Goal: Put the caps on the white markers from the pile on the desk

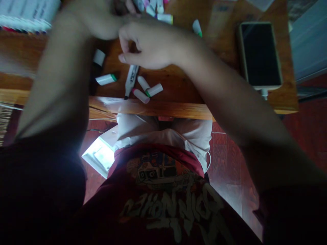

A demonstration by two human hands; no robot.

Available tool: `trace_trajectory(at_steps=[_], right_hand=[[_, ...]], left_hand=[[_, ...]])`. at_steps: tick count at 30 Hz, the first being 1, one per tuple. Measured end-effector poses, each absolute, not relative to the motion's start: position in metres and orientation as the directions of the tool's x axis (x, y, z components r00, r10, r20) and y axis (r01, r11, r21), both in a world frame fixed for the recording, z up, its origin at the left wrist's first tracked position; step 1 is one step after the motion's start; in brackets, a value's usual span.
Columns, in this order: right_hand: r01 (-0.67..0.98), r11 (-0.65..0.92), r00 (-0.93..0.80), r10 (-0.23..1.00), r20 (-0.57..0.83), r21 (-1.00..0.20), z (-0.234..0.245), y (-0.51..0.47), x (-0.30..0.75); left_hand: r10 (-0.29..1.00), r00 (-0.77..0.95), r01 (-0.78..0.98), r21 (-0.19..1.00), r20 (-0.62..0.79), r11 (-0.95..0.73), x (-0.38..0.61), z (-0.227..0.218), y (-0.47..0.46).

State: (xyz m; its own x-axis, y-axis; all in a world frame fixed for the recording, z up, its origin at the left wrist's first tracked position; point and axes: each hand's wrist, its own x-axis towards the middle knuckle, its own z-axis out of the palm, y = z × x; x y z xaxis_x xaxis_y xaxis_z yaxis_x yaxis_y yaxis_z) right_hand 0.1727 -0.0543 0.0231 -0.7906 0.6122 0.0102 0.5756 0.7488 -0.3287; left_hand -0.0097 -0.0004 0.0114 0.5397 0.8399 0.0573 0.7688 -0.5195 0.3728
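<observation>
My left hand is blurred at the top of the view, with its fingers reaching toward a bunch of white marker pens at the far side of the wooden table. Below it, my right hand hangs with curled fingers just above a white marker with a dark tip. That marker lies among loose pieces: a green-ended white marker, a pink-ended one and a plain white cap. Neither hand shows a held object.
A dark-screened smartphone lies on the table at right, with a cable at its near end. A packed marker set sits at top left. Beyond the table's near edge are my white shorts, a white box and a red floor.
</observation>
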Motion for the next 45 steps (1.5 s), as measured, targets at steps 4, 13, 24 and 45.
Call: trace_trajectory(at_steps=[4,13,24,45], right_hand=[[0.536,0.750,-0.791,0.606,0.078,-0.387,0.014,-0.046,0.172],[0.539,0.646,-0.739,0.671,0.065,-0.541,-0.004,-0.037,0.174],[0.466,0.530,-0.807,0.584,-0.094,-0.708,0.001,-0.024,0.170],[0.452,0.496,-0.724,0.690,0.020,-0.742,-0.011,-0.031,0.179]], left_hand=[[0.887,0.454,0.786,0.429,0.086,-0.444,-0.004,0.005,0.004],[0.845,0.484,0.732,0.425,0.227,-0.533,-0.004,-0.010,0.016],[0.817,0.490,0.644,0.505,0.305,-0.575,-0.009,-0.019,0.020],[0.818,0.436,0.614,0.541,0.375,-0.575,-0.015,-0.028,0.027]])
